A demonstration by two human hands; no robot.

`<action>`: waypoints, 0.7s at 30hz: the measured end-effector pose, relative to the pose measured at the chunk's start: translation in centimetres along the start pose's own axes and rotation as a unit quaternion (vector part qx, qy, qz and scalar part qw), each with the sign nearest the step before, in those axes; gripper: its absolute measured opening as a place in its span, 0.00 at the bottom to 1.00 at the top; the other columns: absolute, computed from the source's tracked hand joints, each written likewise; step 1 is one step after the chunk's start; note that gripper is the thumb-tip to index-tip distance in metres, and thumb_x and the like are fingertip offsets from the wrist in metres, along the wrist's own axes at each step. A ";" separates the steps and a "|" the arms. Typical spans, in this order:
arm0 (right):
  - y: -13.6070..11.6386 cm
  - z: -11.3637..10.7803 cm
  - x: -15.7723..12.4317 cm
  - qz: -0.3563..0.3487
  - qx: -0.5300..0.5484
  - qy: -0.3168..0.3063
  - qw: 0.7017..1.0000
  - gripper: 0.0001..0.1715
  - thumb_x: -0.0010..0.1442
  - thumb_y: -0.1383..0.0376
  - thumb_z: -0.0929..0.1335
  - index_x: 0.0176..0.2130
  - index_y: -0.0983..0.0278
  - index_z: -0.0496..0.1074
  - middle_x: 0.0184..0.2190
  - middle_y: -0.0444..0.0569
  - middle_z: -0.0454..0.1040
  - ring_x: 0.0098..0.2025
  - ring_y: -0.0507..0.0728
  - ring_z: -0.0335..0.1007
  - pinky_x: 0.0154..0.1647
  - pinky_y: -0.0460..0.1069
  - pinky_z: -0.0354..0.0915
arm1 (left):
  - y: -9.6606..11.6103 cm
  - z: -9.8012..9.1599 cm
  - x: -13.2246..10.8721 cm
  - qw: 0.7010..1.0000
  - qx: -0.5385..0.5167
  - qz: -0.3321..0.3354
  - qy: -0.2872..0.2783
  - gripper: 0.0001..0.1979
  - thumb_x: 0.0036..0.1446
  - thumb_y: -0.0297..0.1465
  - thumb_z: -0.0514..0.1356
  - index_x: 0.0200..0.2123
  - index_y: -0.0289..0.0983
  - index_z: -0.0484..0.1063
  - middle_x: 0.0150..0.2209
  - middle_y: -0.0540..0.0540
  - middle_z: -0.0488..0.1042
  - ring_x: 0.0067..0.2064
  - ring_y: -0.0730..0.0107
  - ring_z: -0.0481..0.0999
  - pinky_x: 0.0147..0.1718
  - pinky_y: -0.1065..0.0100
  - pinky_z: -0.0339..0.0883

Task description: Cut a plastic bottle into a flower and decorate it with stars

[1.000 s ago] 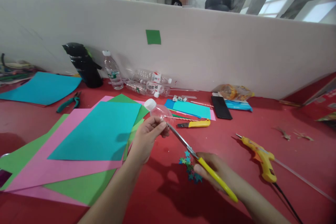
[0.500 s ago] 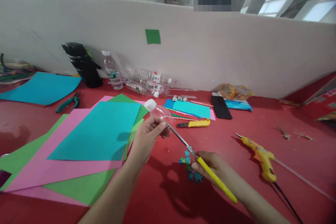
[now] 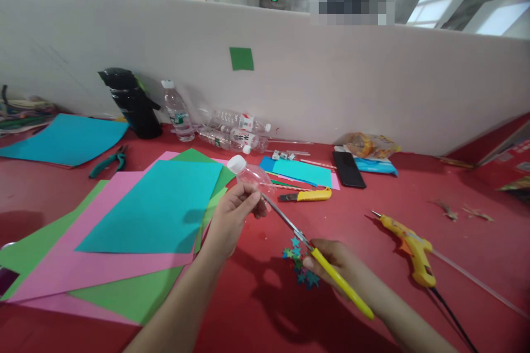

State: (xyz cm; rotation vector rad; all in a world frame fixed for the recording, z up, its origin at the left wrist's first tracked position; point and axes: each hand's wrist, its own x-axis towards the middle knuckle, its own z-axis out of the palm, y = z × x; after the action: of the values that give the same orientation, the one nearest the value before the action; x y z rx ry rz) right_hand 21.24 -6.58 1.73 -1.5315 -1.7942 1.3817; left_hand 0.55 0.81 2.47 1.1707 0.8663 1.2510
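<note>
My right hand (image 3: 342, 259) is wrapped around the yellow handles of a pair of scissors (image 3: 293, 227), seen nearly edge-on. Their metal blades point up and left, with the tips at the fingers of my left hand (image 3: 238, 209). Those left fingers are pinched together; whatever lies between them is too small or hidden to make out. Just behind them is a clear bottle top with a white cap (image 3: 238, 164), partly covered by the hand. Small blue and green stars (image 3: 296, 256) lie on the red table below the blades.
Coloured sheets (image 3: 153, 209) overlap at left, near pliers (image 3: 108, 164). A yellow utility knife (image 3: 308, 194), a phone (image 3: 350, 169) and plastic bottles (image 3: 236, 135) lie toward the wall. A black flask (image 3: 132, 105) stands at back left, a glue gun (image 3: 409, 248) lies at right.
</note>
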 end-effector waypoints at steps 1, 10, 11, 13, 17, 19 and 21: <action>-0.2 0.0 -0.1 0.000 0.001 -0.001 1.000 0.31 0.53 0.38 0.62 0.25 0.63 0.58 0.22 0.41 0.53 0.25 0.49 0.47 0.23 0.44 0.51 | 0.0 0.0 0.0 1.000 0.007 0.002 -0.001 0.07 0.56 0.32 0.59 0.28 0.37 0.68 0.22 0.51 0.73 0.25 0.73 0.71 0.27 0.70 0.63; 0.0 0.2 -0.2 0.002 -0.015 0.020 1.000 0.33 0.53 0.36 0.60 0.24 0.63 0.57 0.22 0.40 0.53 0.25 0.49 0.48 0.23 0.45 0.48 | 0.2 0.8 -0.4 0.997 0.075 0.017 -0.011 0.09 0.55 0.31 0.58 0.24 0.37 0.66 0.20 0.51 0.71 0.24 0.74 0.69 0.27 0.70 0.62; 0.0 0.1 -0.1 0.005 -0.017 0.021 1.000 0.33 0.53 0.36 0.60 0.24 0.63 0.57 0.22 0.40 0.53 0.25 0.49 0.47 0.23 0.45 0.48 | 0.3 0.9 -0.4 0.997 0.072 0.015 -0.012 0.09 0.55 0.31 0.58 0.24 0.36 0.66 0.20 0.51 0.71 0.24 0.74 0.69 0.26 0.70 0.62; -0.1 -0.1 -0.1 0.011 -0.013 0.019 1.000 0.33 0.52 0.36 0.60 0.24 0.63 0.58 0.22 0.40 0.53 0.25 0.49 0.48 0.24 0.45 0.48 | 0.3 1.0 -0.5 0.998 0.058 0.012 -0.013 0.08 0.55 0.31 0.58 0.24 0.36 0.67 0.20 0.51 0.71 0.24 0.75 0.68 0.26 0.71 0.62; -0.6 -0.4 -0.1 0.018 -0.008 0.009 1.000 0.32 0.50 0.36 0.62 0.24 0.62 0.59 0.22 0.41 0.54 0.25 0.50 0.48 0.23 0.45 0.49 | 0.2 0.7 -0.4 1.000 -0.003 -0.002 -0.003 0.07 0.54 0.31 0.60 0.26 0.36 0.68 0.21 0.51 0.72 0.24 0.75 0.69 0.26 0.71 0.62; -0.6 -0.4 -0.1 0.022 -0.010 0.002 1.000 0.31 0.50 0.37 0.63 0.24 0.62 0.59 0.22 0.41 0.54 0.25 0.50 0.48 0.23 0.45 0.49 | 0.2 0.3 -0.2 0.999 -0.034 -0.014 0.007 0.07 0.54 0.31 0.60 0.26 0.36 0.68 0.21 0.51 0.71 0.24 0.76 0.68 0.26 0.72 0.61; -0.5 -0.3 -0.1 0.021 -0.009 -0.001 1.000 0.30 0.51 0.38 0.63 0.25 0.62 0.59 0.22 0.41 0.55 0.25 0.50 0.49 0.23 0.44 0.50 | 0.0 0.1 -0.1 0.999 -0.047 -0.021 0.009 0.07 0.55 0.32 0.61 0.27 0.36 0.68 0.21 0.51 0.71 0.24 0.77 0.68 0.25 0.73 0.60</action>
State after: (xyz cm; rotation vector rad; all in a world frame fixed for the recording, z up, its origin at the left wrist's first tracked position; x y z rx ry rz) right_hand 21.26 -6.50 2.34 -1.5864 -1.7899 1.3899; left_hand 0.59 0.68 2.50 1.0622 0.8323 1.2574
